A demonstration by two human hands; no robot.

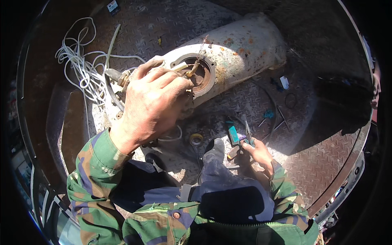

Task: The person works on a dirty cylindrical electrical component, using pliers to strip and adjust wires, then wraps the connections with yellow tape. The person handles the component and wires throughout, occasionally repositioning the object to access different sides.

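A large, pale, rust-spotted cylindrical metal housing [249, 45] lies slantwise on the floor. Near its left end is a round flanged opening [210, 81] with bolt holes in the rim. My left hand [151, 102] is closed over the opening's left side, its fingertips pinching a brownish wire [194, 68] whose thin strands fray upward. A short cream cable end [180, 66] pokes out beside the fingers. The palm hides the housing's end. Lower right, my right hand [259, 154] is closed around pliers [248, 132], their jaws pointing up and away from the housing.
A tangled white cable [83, 77] lies at far left. Near the right hand are a teal block-like object [233, 134] and a tape roll [196, 139]. Thin metal rods [282, 117] and a small white packet [284, 82] lie right on the tread-plate floor [326, 171]. A raised rim curves around.
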